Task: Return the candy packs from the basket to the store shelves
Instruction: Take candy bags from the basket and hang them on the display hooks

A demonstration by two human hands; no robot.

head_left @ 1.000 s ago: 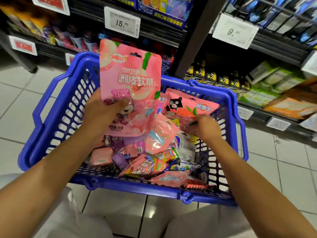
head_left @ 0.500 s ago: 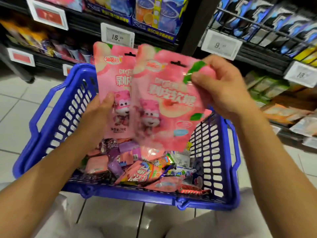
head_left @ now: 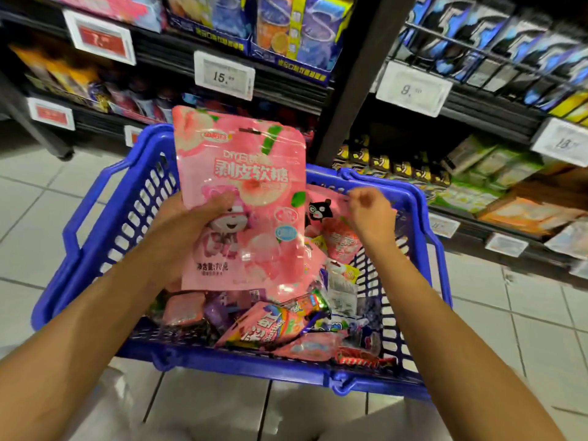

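My left hand (head_left: 187, 227) holds the pink peach candy packs (head_left: 251, 173) upright above the blue basket (head_left: 95, 237), thumb across the front. A second pack of the same kind seems stacked behind the front one, but only the front shows clearly. My right hand (head_left: 372, 218) hovers over the basket's right half with fingers loosely curled and nothing in them, just above a pink pack with a black bear (head_left: 321, 211). Several more candy packs (head_left: 270, 326) lie in the basket's bottom.
Dark store shelves (head_left: 477, 103) with boxed and bagged goods stand right behind the basket, split by a black upright post (head_left: 356, 74). White price tags (head_left: 224, 76) hang on the shelf edges. The floor (head_left: 38, 218) is light tile.
My right hand lifted a second pink peach pack from the basket, brought it against the one in my left hand, let go and dropped back over the basket.
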